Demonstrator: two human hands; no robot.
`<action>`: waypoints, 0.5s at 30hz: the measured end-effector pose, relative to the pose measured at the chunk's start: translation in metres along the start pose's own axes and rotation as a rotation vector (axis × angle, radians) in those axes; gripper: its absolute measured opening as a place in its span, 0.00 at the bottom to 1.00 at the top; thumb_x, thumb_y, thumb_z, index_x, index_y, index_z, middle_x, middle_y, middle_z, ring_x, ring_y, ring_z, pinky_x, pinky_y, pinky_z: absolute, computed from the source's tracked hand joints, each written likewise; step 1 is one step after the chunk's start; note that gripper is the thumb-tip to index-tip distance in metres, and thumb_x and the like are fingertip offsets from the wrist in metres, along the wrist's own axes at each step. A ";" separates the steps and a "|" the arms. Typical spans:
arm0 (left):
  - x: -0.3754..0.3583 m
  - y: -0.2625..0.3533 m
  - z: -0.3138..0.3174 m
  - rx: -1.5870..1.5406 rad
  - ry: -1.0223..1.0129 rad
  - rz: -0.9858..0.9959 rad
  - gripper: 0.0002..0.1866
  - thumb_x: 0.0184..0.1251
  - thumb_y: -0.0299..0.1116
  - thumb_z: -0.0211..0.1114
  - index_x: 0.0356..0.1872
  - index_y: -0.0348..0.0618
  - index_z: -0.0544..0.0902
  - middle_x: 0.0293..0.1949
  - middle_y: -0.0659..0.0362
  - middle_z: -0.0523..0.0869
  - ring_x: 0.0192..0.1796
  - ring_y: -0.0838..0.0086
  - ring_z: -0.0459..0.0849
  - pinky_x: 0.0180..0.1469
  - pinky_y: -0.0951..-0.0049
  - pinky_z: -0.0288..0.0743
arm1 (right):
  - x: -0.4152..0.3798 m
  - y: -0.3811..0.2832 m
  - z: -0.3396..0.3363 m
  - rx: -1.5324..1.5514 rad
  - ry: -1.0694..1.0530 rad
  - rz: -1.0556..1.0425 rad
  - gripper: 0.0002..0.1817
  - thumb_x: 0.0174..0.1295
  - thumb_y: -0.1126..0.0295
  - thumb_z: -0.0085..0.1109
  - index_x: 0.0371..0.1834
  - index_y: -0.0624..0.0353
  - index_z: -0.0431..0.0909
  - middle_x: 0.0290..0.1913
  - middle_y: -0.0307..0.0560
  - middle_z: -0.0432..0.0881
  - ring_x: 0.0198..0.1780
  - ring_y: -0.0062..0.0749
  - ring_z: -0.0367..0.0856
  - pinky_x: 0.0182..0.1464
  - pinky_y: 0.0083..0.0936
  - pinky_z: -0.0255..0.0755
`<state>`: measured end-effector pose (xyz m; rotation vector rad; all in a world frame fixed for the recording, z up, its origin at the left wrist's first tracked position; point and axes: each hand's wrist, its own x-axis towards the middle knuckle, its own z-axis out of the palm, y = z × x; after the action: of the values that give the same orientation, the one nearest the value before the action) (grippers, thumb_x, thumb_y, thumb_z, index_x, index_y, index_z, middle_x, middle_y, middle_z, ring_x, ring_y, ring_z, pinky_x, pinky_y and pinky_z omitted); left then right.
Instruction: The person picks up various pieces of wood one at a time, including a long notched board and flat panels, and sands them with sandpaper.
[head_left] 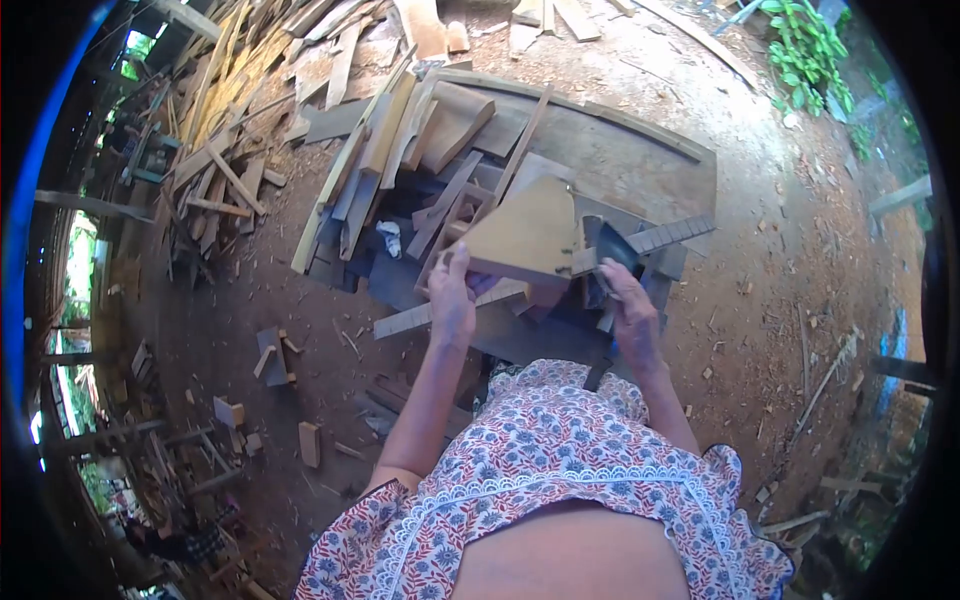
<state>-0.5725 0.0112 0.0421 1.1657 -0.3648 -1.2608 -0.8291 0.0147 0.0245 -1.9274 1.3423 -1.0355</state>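
Observation:
My left hand (453, 297) is closed around the left corner of a tan, wedge-shaped wooden panel (525, 232), which is raised over the workbench. At the panel's right edge are small dark marks. My right hand (630, 305) is closed on a dark, flat, blade-like tool (617, 246), close beside that edge; its exact kind I cannot tell. A long pale strip with regular cross lines (672, 235) passes beneath the panel and sticks out on both sides. Behind the panel, a wooden frame with compartments (468, 212) rests among loose boards.
Stacked planks (385, 135) cover the bench's left side, near a crumpled white cloth (389, 238). Scrap boards (340, 60) are heaped on the ground beyond. Wood offcuts (310, 444) and shavings lie around the bench. Green plants (808, 60) grow at the upper right.

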 end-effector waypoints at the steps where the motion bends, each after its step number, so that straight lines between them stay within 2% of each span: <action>1: -0.011 -0.009 -0.007 0.002 0.017 -0.002 0.16 0.75 0.38 0.53 0.52 0.35 0.73 0.45 0.51 0.84 0.42 0.67 0.87 0.46 0.64 0.85 | 0.003 -0.009 0.008 -0.041 -0.113 -0.111 0.24 0.59 0.82 0.51 0.60 0.57 0.74 0.62 0.49 0.76 0.65 0.43 0.72 0.68 0.36 0.65; 2: -0.020 -0.019 -0.014 0.020 0.036 0.002 0.16 0.75 0.38 0.54 0.51 0.35 0.74 0.45 0.52 0.84 0.41 0.68 0.88 0.45 0.66 0.86 | 0.002 -0.011 0.020 -0.083 -0.196 -0.223 0.26 0.54 0.82 0.52 0.59 0.56 0.75 0.63 0.49 0.76 0.66 0.45 0.71 0.70 0.40 0.61; 4: -0.030 -0.026 -0.019 0.035 0.065 0.014 0.16 0.75 0.39 0.54 0.50 0.35 0.74 0.45 0.52 0.84 0.41 0.69 0.88 0.44 0.67 0.86 | -0.003 -0.027 0.041 -0.059 -0.338 -0.339 0.26 0.54 0.82 0.51 0.59 0.55 0.75 0.63 0.49 0.75 0.67 0.44 0.70 0.72 0.42 0.58; 8: -0.041 -0.030 -0.018 0.013 0.104 0.065 0.15 0.75 0.38 0.54 0.50 0.36 0.76 0.45 0.53 0.84 0.41 0.70 0.87 0.43 0.68 0.86 | 0.011 -0.026 0.042 -0.117 -0.359 -0.446 0.26 0.53 0.86 0.51 0.58 0.58 0.76 0.61 0.51 0.76 0.65 0.47 0.72 0.68 0.41 0.64; 10: -0.048 -0.031 -0.017 0.033 0.106 0.066 0.15 0.75 0.38 0.54 0.51 0.36 0.76 0.45 0.53 0.84 0.42 0.70 0.87 0.43 0.68 0.86 | 0.028 -0.010 0.041 -0.182 -0.324 -0.267 0.25 0.54 0.86 0.51 0.57 0.59 0.76 0.62 0.51 0.76 0.64 0.48 0.72 0.67 0.39 0.66; 12: -0.051 -0.029 -0.009 0.024 0.016 0.079 0.16 0.75 0.37 0.54 0.54 0.37 0.75 0.46 0.52 0.83 0.44 0.70 0.87 0.43 0.68 0.86 | 0.048 0.013 0.042 -0.265 -0.248 -0.128 0.25 0.56 0.86 0.48 0.58 0.60 0.75 0.61 0.52 0.76 0.64 0.49 0.73 0.67 0.38 0.66; 15: -0.054 -0.028 -0.003 0.056 0.026 0.092 0.17 0.76 0.38 0.53 0.56 0.36 0.74 0.47 0.52 0.83 0.46 0.69 0.86 0.46 0.67 0.85 | 0.059 -0.002 0.034 -0.307 -0.204 -0.137 0.24 0.55 0.84 0.49 0.57 0.57 0.76 0.62 0.52 0.76 0.63 0.48 0.73 0.66 0.40 0.66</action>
<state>-0.6041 0.0633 0.0370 1.1991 -0.4320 -1.1607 -0.7880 -0.0394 0.0233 -2.3090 1.3275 -0.6998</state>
